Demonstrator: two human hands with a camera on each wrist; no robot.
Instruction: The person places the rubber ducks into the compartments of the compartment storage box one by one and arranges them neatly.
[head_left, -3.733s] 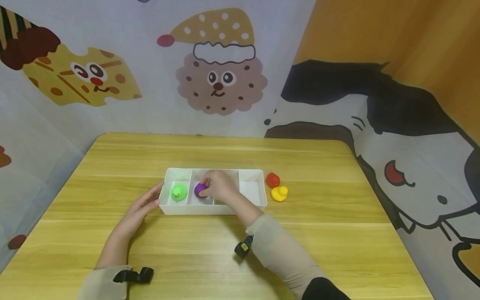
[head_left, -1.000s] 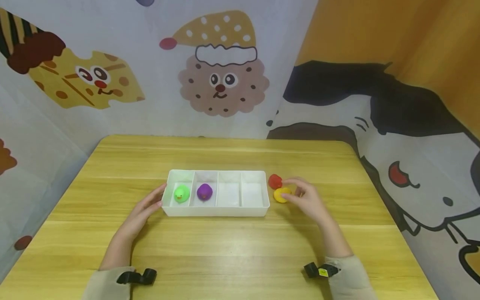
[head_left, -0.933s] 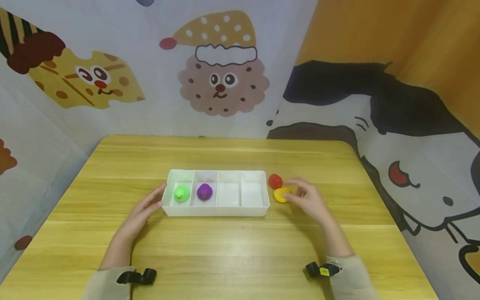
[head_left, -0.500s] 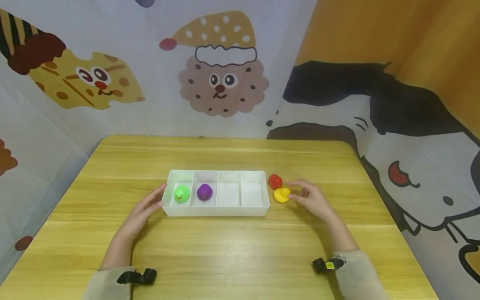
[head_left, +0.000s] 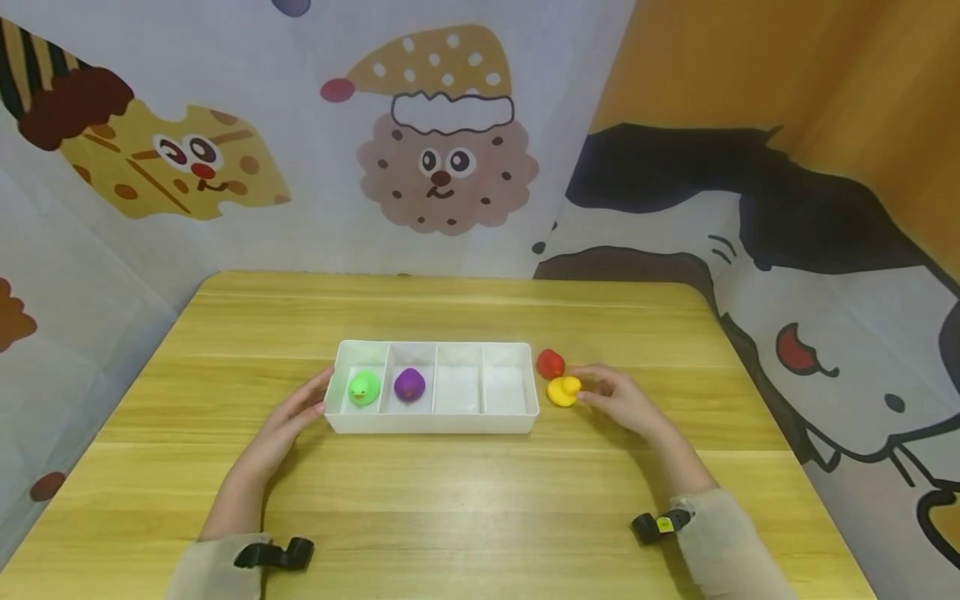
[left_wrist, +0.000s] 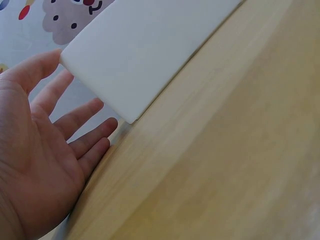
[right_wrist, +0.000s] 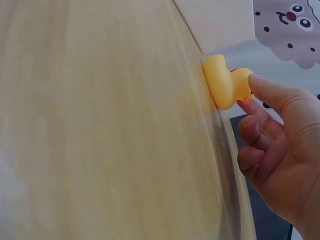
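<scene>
The left hand (head_left: pixel 273 435) touches the tray (head_left: pixel 431 424) at its left end, fingers apart; from where I stand, the right hand (head_left: pixel 621 404) has thumb and forefinger at the yellow duck (head_left: pixel 561 392), on the table (head_left: pixel 450 500) just right of the tray, though I can't tell whether they pinch it
</scene>
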